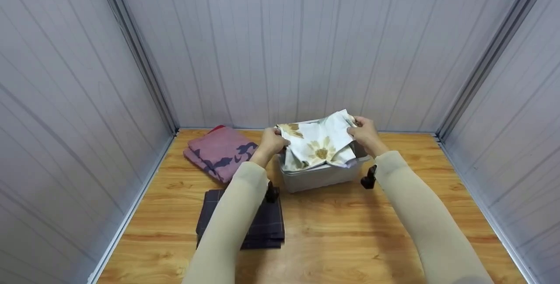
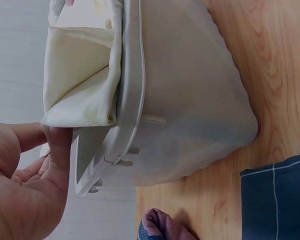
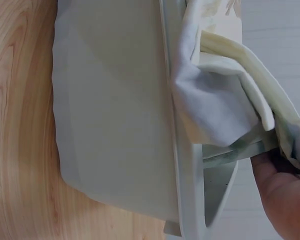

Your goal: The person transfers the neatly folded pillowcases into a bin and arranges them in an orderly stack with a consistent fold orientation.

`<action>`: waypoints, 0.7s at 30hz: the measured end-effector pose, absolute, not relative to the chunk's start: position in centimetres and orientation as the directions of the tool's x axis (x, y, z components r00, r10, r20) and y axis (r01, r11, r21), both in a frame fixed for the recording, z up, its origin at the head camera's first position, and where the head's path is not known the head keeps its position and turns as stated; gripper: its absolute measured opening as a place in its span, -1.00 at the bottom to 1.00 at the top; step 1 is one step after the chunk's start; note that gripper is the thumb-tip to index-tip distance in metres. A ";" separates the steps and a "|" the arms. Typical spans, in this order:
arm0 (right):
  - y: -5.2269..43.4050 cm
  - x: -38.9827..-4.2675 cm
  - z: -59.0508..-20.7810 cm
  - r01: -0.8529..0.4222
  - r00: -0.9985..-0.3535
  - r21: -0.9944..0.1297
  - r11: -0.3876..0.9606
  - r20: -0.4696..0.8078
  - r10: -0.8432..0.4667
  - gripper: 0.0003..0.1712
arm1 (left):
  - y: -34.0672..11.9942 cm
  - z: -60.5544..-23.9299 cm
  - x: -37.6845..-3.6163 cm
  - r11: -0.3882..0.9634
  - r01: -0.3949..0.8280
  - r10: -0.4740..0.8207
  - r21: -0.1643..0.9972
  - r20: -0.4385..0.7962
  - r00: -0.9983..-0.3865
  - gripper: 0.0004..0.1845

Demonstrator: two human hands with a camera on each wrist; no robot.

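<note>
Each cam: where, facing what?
Head: on the head, facing forward and down at floral cloth and plastic bin; sleeved forearms, left grip and right grip show.
Left wrist: worn there, facing the bin's side; left grip shows.
Right wrist: worn there, facing the bin's side; right grip shows.
Wrist views share bin and cloth.

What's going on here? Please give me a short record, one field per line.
Left grip: pinches the flowered cloth at its left end
Right grip: pinches its right end
Bin: pale, under the flowered cloth
Pink cloth: folded, left of the bin
Dark checked cloth: folded, nearer the person, partly hidden by the left sleeve
Surface: wood-grained
</note>
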State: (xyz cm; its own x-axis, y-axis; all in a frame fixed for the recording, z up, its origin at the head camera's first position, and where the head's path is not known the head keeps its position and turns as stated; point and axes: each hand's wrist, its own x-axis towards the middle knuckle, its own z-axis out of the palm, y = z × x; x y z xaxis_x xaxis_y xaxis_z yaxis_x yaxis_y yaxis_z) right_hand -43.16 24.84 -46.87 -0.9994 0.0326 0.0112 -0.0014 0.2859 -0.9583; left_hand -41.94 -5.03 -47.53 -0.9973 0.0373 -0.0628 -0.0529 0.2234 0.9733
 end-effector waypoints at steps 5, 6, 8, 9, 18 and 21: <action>25.4 -43.2 -46.9 0.017 -0.999 -0.966 0.256 -0.004 0.053 -0.42 | -5.8 -47.7 -42.0 0.232 -0.069 0.029 0.970 -0.078 -0.997 -0.51; 25.6 -43.2 -46.9 0.025 -0.998 -0.969 0.246 -0.011 0.060 -0.42 | -6.0 -47.7 -42.1 0.239 -0.074 0.023 0.968 -0.082 -0.996 -0.46; 26.1 -43.2 -47.0 0.039 -0.997 -0.973 0.226 -0.024 0.069 -0.41 | -6.4 -47.8 -42.1 0.256 -0.080 0.017 0.963 -0.087 -0.996 -0.40; 26.3 -43.2 -47.0 0.045 -0.997 -0.975 0.220 -0.029 0.074 -0.41 | -6.6 -47.9 -42.1 0.269 -0.078 0.014 0.960 -0.085 -0.996 -0.39; 27.1 -42.5 -47.2 0.074 -0.996 -0.976 0.204 -0.062 0.065 -0.39 | -7.1 -47.6 -41.2 0.273 -0.038 0.065 0.961 -0.058 -0.996 -0.43; 27.1 -42.1 -47.2 0.063 -0.997 -0.977 0.202 -0.052 0.057 -0.42 | -7.4 -47.7 -41.1 0.262 -0.028 0.079 0.965 -0.050 -0.996 -0.45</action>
State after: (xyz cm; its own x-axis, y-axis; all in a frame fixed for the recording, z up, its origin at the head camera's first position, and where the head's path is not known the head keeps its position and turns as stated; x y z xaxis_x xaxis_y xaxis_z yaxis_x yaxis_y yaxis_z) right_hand -42.10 27.07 -47.23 -0.9970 0.0569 -0.0523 0.0628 0.2025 -0.9773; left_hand -41.12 -7.40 -47.69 -0.9956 0.0788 -0.0503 -0.0280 0.2625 0.9645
